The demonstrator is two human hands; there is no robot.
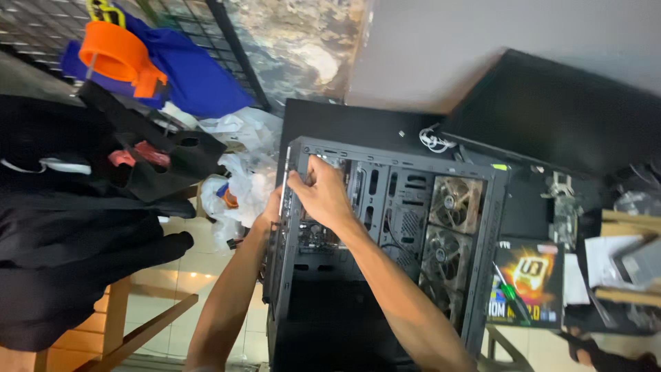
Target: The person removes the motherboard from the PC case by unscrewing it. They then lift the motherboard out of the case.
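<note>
Your right hand (322,196) sits at the centre of the frame, inside the upper left corner of the open black computer case (385,248), fingers curled in against the inner metalwork; whether they pinch anything small there cannot be told. Your left hand (273,207) is just beside it, on the outside of the case's left edge, mostly hidden behind the rim, so how far it is open cannot be told.

Three case fans (451,234) line the right side of the case interior, well apart from your hands. A green-handled screwdriver (508,293) lies on a dark printed box (527,282) at lower right. A coiled white cable (434,141) rests above the case. Crumpled white plastic bags (241,172) crowd the case's left side, near your left hand. Black cloth (76,227) fills the left of the frame, with an orange plastic piece (113,55) on blue fabric (193,76) at upper left.
</note>
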